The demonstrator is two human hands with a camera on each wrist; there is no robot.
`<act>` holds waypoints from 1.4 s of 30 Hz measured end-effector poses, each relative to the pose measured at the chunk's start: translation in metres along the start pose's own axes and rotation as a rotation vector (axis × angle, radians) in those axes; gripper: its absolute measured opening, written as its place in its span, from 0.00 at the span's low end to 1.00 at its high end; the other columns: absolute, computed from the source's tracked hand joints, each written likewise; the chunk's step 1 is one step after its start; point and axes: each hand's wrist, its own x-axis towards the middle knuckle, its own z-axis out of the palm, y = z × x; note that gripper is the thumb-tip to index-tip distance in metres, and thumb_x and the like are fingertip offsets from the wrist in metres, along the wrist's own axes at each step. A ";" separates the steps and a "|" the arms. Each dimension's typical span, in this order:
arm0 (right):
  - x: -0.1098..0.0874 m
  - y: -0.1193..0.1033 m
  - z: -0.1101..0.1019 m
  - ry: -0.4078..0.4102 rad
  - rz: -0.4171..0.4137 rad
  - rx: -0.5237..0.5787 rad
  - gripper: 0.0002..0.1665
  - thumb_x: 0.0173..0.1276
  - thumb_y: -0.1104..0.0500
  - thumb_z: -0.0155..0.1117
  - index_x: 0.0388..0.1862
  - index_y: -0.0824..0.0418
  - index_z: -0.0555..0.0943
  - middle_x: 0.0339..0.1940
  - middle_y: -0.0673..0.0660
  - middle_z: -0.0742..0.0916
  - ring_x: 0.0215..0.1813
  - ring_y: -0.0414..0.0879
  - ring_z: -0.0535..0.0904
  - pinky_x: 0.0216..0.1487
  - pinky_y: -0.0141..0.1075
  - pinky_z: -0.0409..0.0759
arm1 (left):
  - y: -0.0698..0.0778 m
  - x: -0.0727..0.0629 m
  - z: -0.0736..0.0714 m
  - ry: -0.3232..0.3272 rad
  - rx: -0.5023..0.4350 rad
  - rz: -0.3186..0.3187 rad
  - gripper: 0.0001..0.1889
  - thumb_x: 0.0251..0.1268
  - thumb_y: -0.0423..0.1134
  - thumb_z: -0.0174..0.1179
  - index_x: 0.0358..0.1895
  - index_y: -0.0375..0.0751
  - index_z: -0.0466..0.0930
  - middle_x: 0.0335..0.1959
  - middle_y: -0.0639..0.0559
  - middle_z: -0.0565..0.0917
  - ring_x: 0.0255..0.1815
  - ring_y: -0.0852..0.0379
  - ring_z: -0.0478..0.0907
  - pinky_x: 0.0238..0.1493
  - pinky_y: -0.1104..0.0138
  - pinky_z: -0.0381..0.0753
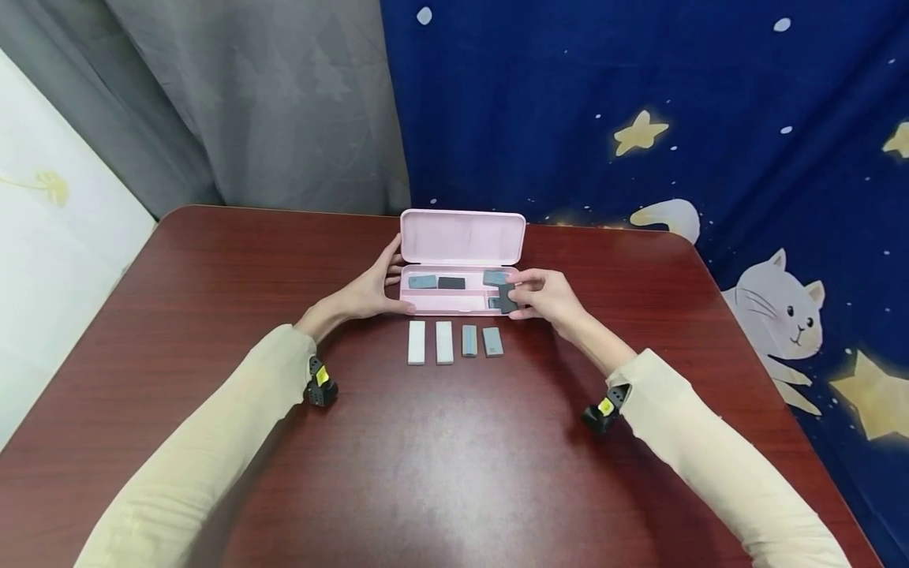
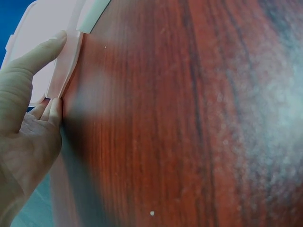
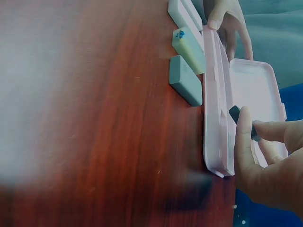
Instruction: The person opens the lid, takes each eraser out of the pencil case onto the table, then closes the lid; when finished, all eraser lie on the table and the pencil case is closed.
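Observation:
A pink pencil case (image 1: 443,303) lies open on the table, its lid (image 1: 461,237) tipped back. My left hand (image 1: 367,292) grips the left end of the case, thumb at the front rim and fingers at the side. Between thumb and fingers, my right hand (image 1: 547,297) pinches a dark eraser (image 1: 506,299) over the right end. Inside the back compartment lie a blue-grey eraser (image 1: 422,282), a black eraser (image 1: 451,283) and another bluish eraser (image 1: 494,278). A small piece in the front compartment is partly hidden behind the held eraser.
A row of erasers lies before the case: two white erasers (image 1: 416,342), a striped eraser (image 1: 469,341) and a grey eraser (image 3: 185,80). The brown table (image 1: 398,457) ends behind the case at a blue curtain (image 1: 540,102) and a grey curtain (image 1: 270,102).

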 end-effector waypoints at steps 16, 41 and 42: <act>-0.030 0.020 -0.003 -0.088 0.086 -0.068 0.18 0.64 0.76 0.58 0.54 0.78 0.74 0.33 0.62 0.82 0.30 0.47 0.81 0.36 0.44 0.85 | -0.001 0.000 0.000 -0.003 -0.006 -0.001 0.64 0.48 0.22 0.71 0.76 0.39 0.25 0.71 0.29 0.53 0.68 0.36 0.56 0.70 0.48 0.56; -0.034 0.030 0.001 -0.034 0.027 -0.277 0.14 0.62 0.73 0.63 0.47 0.75 0.78 0.29 0.63 0.83 0.27 0.47 0.83 0.31 0.43 0.85 | -0.003 0.001 0.000 -0.003 -0.011 -0.014 0.64 0.48 0.21 0.70 0.76 0.39 0.24 0.72 0.28 0.50 0.69 0.33 0.54 0.70 0.46 0.55; -0.035 0.030 0.001 -0.033 0.027 -0.281 0.14 0.63 0.73 0.63 0.47 0.75 0.78 0.29 0.62 0.83 0.26 0.47 0.83 0.31 0.43 0.85 | -0.003 0.001 0.000 -0.002 -0.012 -0.014 0.64 0.47 0.21 0.70 0.76 0.39 0.24 0.72 0.28 0.50 0.69 0.33 0.54 0.70 0.46 0.55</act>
